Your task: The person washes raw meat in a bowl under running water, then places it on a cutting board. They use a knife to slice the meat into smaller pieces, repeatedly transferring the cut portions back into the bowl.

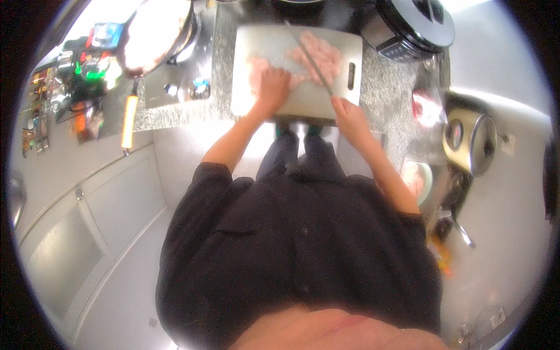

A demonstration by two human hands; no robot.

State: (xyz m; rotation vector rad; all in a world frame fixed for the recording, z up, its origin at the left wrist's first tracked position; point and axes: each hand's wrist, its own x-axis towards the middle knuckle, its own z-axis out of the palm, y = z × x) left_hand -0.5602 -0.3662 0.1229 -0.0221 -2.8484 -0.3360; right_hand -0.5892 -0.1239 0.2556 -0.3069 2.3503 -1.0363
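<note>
A pale cutting board with a slot handle at its right lies on the speckled stone counter. My left hand rests on a piece of raw, pink meat, which looks like chicken, at the board's left. In my right hand is the handle of a long knife. Its blade points up and to the left, over or against a pile of cut raw meat on the right half of the board. A thin strip of meat lies between my left hand and that pile. The fingertips of my left hand are blurred.
A frying pan with a yellow handle sits on the stove at the left, its handle past the counter edge. At the upper right stands a black and silver electric cooker. A bowl with pale contents is further right, near a faucet.
</note>
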